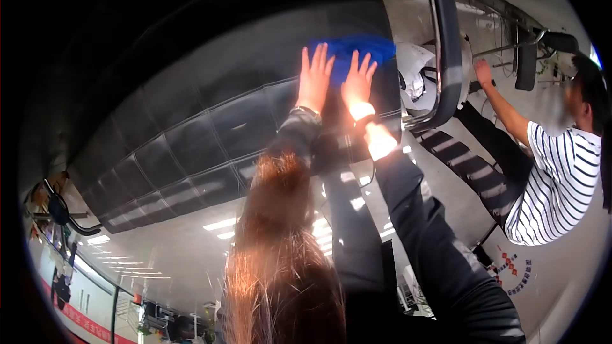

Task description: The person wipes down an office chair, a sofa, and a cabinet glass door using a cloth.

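We've got fisheye warp, black corners, deep shadow upper left; hard light blows out right wrist (381, 143), dull sheen on sofa (220, 92).

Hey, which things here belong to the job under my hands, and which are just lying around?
Likely in use:
- blue cloth, right hand on it, left hand at its edge
- black padded surface beneath

Apparently just nearby:
- metal-framed armrest
- red banner

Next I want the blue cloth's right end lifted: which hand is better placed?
Probably the right hand: its fingers lie over the blue cloth, nearer that end. The left hand is at the cloth's left edge and would likely have to reach past it.
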Available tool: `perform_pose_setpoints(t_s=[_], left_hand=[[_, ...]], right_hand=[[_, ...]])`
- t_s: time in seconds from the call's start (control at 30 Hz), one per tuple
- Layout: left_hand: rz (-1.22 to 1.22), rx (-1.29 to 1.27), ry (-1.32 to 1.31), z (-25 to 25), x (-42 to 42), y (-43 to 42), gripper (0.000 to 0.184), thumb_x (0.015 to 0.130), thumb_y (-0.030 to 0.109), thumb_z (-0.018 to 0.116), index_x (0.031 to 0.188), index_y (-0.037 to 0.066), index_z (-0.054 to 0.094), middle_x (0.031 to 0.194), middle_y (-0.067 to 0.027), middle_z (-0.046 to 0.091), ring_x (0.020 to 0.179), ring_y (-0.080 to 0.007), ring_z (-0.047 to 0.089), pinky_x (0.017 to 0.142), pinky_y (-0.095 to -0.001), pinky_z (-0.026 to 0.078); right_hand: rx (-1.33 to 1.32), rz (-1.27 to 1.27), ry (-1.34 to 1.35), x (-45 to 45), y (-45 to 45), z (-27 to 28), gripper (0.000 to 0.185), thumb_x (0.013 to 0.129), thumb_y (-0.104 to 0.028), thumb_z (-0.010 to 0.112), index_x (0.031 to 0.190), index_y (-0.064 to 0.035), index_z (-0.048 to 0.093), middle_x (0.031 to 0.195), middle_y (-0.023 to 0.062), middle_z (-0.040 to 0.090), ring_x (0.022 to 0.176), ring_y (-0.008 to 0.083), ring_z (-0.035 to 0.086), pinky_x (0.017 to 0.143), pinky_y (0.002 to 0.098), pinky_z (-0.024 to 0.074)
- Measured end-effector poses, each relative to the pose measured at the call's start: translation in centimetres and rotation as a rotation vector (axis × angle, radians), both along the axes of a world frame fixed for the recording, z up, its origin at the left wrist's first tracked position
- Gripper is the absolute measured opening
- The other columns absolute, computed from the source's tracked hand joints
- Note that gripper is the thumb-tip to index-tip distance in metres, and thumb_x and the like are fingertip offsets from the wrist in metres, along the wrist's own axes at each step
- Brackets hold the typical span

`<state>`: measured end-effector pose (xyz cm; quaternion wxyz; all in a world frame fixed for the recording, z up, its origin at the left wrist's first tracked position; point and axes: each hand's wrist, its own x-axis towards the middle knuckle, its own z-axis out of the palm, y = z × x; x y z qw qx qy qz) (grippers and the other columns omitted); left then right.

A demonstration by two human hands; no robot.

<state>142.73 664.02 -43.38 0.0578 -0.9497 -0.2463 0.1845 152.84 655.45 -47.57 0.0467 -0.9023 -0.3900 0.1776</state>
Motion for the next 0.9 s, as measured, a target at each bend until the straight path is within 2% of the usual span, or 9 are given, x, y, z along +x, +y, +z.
perform_pose_setpoints(t_s=[0.17,0.23,0.3,0.37,0.53,0.73,0.8,0.83,0.9], left_hand=[[0.271,0.001,-0.088,-0.9,-10.9,5.7,0.063,0.09,0.018,0.051,0.151,0.017,0.033,0.159,-0.0133,0.026,0.147,-0.0244,0.023,0.117,-0.0556,0.015],[0.395,0.013,-0.097,-1.4,-18.2,7.0,0.06,0.091,0.016,0.05,0.149,0.017,0.035,0.158,-0.0124,0.028,0.145,-0.024,0.027,0.116,-0.0553,0.018],[0.502,0.01,-0.136,-1.0,-26.6,7.6,0.059,0.09,0.015,0.051,0.147,0.018,0.038,0.156,-0.0114,0.03,0.143,-0.0241,0.03,0.114,-0.0538,0.022],[0.609,0.032,-0.143,-0.2,-35.3,6.7,0.057,0.09,0.016,0.05,0.146,0.018,0.039,0.155,-0.0089,0.032,0.142,-0.0228,0.031,0.113,-0.0517,0.025],[0.778,0.104,0.206,-1.2,-53.2,-1.6,0.064,0.092,0.015,0.046,0.153,0.012,0.025,0.157,-0.0185,0.025,0.146,-0.0267,0.027,0.112,-0.0531,0.027],[1.094,-0.067,0.211,1.8,-53.1,-7.6,0.063,0.094,0.021,0.051,0.151,0.009,0.026,0.147,-0.0242,0.038,0.138,-0.0339,0.037,0.108,-0.0503,0.037],[1.256,-0.086,0.032,-0.6,-50.0,-8.5,0.07,0.09,0.022,0.06,0.149,0.004,0.026,0.142,-0.0385,0.033,0.136,-0.0464,0.035,0.107,-0.0538,0.036],[1.428,-0.204,-0.366,-0.8,-47.9,-7.7,0.072,0.087,0.019,0.061,0.148,0.003,0.026,0.142,-0.0399,0.032,0.136,-0.0487,0.034,0.106,-0.0552,0.035],[1.392,-0.209,-0.511,-0.5,-42.0,-6.7,0.077,0.082,0.012,0.063,0.148,0.002,0.025,0.142,-0.0417,0.029,0.135,-0.0513,0.032,0.107,-0.0571,0.033]], right_hand=[[0.043,0.467,-0.195,-7.6,10.4,-0.3,0.069,0.077,-0.004,0.053,0.143,0.0088,0.035,0.151,0.0211,0.035,0.144,0.0437,0.021,0.118,0.0588,0.0114],[-0.039,0.582,-0.296,-15.2,13.7,-0.6,0.06,0.087,-0.009,0.045,0.145,0.0056,0.035,0.151,0.0213,0.036,0.144,0.0423,0.023,0.118,0.0576,0.0117],[-0.211,0.624,-0.398,-24.3,16.1,2.3,0.054,0.096,-0.019,0.038,0.149,-0.0104,0.034,0.156,0.022,0.027,0.143,0.0471,0.022,0.114,0.0533,0.0225],[-0.054,0.611,-0.146,-32.4,17.0,3.0,0.054,0.095,-0.023,0.042,0.148,-0.0133,0.037,0.156,0.0194,0.03,0.143,0.0452,0.023,0.111,0.0513,0.0285],[-0.143,1.092,0.026,-49.0,15.2,4.6,0.052,0.097,-0.029,0.043,0.149,-0.0217,0.039,0.161,0.0078,0.022,0.148,0.0396,0.011,0.118,0.0498,0.015],[0.035,1.292,0.137,-52.7,12.0,4.2,0.047,0.092,-0.032,0.052,0.138,-0.0227,0.054,0.158,0.0033,0.031,0.148,0.0303,0.017,0.119,0.0439,0.0166],[0.148,1.47,0.125,-49.6,12.6,2.9,0.044,0.089,-0.033,0.054,0.133,-0.0255,0.057,0.155,-0.0012,0.035,0.146,0.0239,0.024,0.118,0.0418,0.0198],[0.228,1.494,0.118,-46.6,13.4,4.0,0.042,0.086,-0.032,0.057,0.128,-0.027,0.059,0.151,-0.0045,0.041,0.143,0.02,0.031,0.117,0.0405,0.0243],[0.385,1.486,0.108,-40.1,14.3,4.0,0.038,0.084,-0.025,0.059,0.123,-0.0254,0.06,0.145,-0.0033,0.047,0.14,0.0214,0.036,0.111,0.0409,0.0331]])
